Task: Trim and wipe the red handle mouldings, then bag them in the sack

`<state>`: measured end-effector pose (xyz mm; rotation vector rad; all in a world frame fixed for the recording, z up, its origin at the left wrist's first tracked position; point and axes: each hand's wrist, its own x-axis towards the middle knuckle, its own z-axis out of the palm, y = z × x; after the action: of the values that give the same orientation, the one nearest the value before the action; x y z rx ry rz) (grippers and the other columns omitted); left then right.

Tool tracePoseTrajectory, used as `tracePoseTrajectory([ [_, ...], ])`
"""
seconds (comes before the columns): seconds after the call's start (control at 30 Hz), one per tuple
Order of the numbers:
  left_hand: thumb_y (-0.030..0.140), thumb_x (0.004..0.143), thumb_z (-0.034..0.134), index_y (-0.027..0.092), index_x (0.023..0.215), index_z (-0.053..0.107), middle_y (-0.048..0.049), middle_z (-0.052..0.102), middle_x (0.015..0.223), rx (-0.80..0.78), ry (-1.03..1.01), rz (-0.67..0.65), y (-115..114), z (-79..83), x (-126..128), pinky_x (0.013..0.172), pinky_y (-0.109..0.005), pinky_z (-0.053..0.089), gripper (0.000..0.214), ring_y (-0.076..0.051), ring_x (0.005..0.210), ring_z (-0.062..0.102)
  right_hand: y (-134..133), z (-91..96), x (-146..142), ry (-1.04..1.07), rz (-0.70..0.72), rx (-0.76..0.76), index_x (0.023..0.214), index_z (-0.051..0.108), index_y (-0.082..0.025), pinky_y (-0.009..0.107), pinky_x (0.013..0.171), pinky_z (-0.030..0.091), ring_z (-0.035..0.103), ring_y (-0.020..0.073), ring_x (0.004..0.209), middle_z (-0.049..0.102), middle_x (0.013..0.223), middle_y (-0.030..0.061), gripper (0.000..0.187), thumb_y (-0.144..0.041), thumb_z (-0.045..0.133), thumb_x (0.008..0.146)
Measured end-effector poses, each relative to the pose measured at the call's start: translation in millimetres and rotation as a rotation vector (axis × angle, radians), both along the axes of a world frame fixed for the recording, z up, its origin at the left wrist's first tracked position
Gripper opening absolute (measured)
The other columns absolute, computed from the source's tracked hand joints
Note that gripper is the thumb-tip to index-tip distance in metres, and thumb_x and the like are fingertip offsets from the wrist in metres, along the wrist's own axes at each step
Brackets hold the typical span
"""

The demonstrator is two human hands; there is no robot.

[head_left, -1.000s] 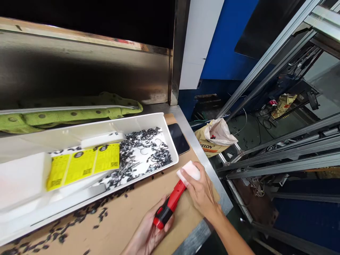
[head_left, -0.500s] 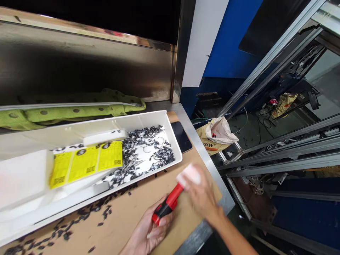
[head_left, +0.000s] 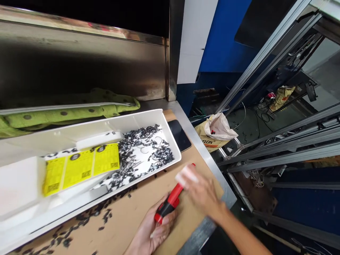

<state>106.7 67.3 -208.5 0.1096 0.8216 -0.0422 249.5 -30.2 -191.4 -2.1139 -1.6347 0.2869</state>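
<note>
My left hand (head_left: 156, 226) is closed around the lower end of a long red and black plastic piece (head_left: 170, 203), which looks like a tool handle. It points up and to the right over the brown board. My right hand (head_left: 203, 189), blurred by motion, presses a white cloth or pad (head_left: 187, 176) around the upper part of that piece. A small red tip shows just beyond the fingers. What lies under the cloth is hidden.
A long white tray (head_left: 174, 161) holds small black scraps and yellow label sheets (head_left: 79, 168). More scraps lie along its front on the brown board (head_left: 119, 219). A dark phone (head_left: 179, 135) sits at the tray's right end. Beyond the metal edge stands an open paper sack (head_left: 216, 131).
My right hand has shifted slightly along the red and black piece with the cloth, and a red tip now shows past it. My left hand keeps its hold. The view has shifted a little.
</note>
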Motion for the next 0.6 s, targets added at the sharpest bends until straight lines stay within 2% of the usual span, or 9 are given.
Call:
tracePoseTrajectory([
  [0.07,0.027,0.087,0.057,0.015,0.064,0.056,0.0034,0.045,0.038,0.053,0.014,-0.007,-3.6,-0.1,0.4,0.027,-0.008,0.016,0.025,-0.001,0.025,0.022,-1.3,-0.6,-2.5,0.007,-0.166,-0.022,0.137,0.053,-0.027,0.043,0.098,0.051,0.052,0.0280,0.127,0.048,0.144,0.0105,0.044,-0.021,0.037,0.096],
  [0.17,0.035,0.072,0.075,0.016,0.064,0.055,0.0029,0.049,0.038,0.149,0.060,-0.001,-13.0,0.7,0.9,0.029,-0.008,0.015,0.028,0.000,0.028,0.023,-6.0,-2.9,-7.0,0.041,0.024,0.007,0.138,0.049,-0.037,0.037,0.089,0.057,0.059,0.0259,0.117,0.041,0.148,0.0076,0.045,-0.028,0.047,0.095],
  [0.2,0.041,0.071,0.076,0.017,0.069,0.057,0.0028,0.050,0.038,0.197,0.078,-0.006,-16.6,1.5,1.4,0.029,-0.009,0.014,0.030,0.000,0.029,0.023,-7.4,-3.5,-7.2,0.054,0.010,-0.011,0.137,0.051,-0.040,0.036,0.088,0.057,0.058,0.0250,0.119,0.040,0.147,0.0056,0.045,-0.027,0.050,0.094],
  [0.3,0.059,0.073,0.067,0.019,0.084,0.061,0.0038,0.050,0.039,0.383,0.149,-0.055,-25.5,5.6,3.8,0.031,-0.011,0.013,0.042,-0.002,0.030,0.021,-10.3,-4.2,-4.6,0.061,-0.190,-0.009,0.131,0.058,-0.035,0.040,0.094,0.053,0.055,0.0259,0.121,0.036,0.145,0.0074,0.041,-0.021,0.049,0.093],
  [0.37,0.063,0.072,0.065,0.017,0.075,0.058,0.0034,0.049,0.039,0.472,0.215,-0.100,-28.7,9.2,5.5,0.032,-0.012,0.013,0.046,-0.001,0.031,0.022,-12.2,-4.8,-3.2,0.057,-0.131,0.007,0.133,0.055,-0.037,0.038,0.087,0.057,0.059,0.0255,0.114,0.032,0.146,0.0073,0.042,-0.025,0.051,0.093],
  [0.43,0.064,0.071,0.064,0.017,0.070,0.056,0.0026,0.050,0.040,0.493,0.240,-0.118,-29.6,12.5,6.6,0.033,-0.012,0.013,0.048,-0.001,0.032,0.024,-13.8,-6.8,-2.0,0.075,-0.025,0.021,0.134,0.054,-0.040,0.037,0.083,0.058,0.062,0.0243,0.107,0.034,0.145,0.0062,0.043,-0.028,0.053,0.092],
  [0.47,0.064,0.072,0.063,0.017,0.075,0.058,0.0030,0.050,0.040,0.496,0.234,-0.117,-29.3,13.6,6.8,0.033,-0.012,0.012,0.048,-0.002,0.032,0.023,-14.3,-8.6,-1.2,0.077,-0.032,0.034,0.132,0.056,-0.039,0.039,0.085,0.058,0.062,0.0248,0.107,0.036,0.143,0.0069,0.042,-0.026,0.052,0.092],
  [0.53,0.063,0.073,0.063,0.019,0.090,0.059,0.0049,0.049,0.040,0.477,0.203,-0.103,-28.1,14.2,6.8,0.033,-0.012,0.010,0.047,-0.002,0.031,0.020,-15.2,-13.3,-0.3,0.056,-0.131,0.064,0.131,0.058,-0.035,0.043,0.089,0.056,0.060,0.0271,0.112,0.040,0.139,0.0092,0.042,-0.021,0.047,0.093],
  [0.6,0.061,0.068,0.069,0.019,0.084,0.059,0.0052,0.048,0.039,0.421,0.200,-0.088,-26.1,12.6,6.3,0.032,-0.012,0.008,0.046,-0.001,0.031,0.018,-16.3,-18.1,-1.3,0.037,-0.190,0.091,0.136,0.053,-0.036,0.043,0.089,0.056,0.059,0.0270,0.113,0.037,0.142,0.0089,0.046,-0.019,0.044,0.093],
])
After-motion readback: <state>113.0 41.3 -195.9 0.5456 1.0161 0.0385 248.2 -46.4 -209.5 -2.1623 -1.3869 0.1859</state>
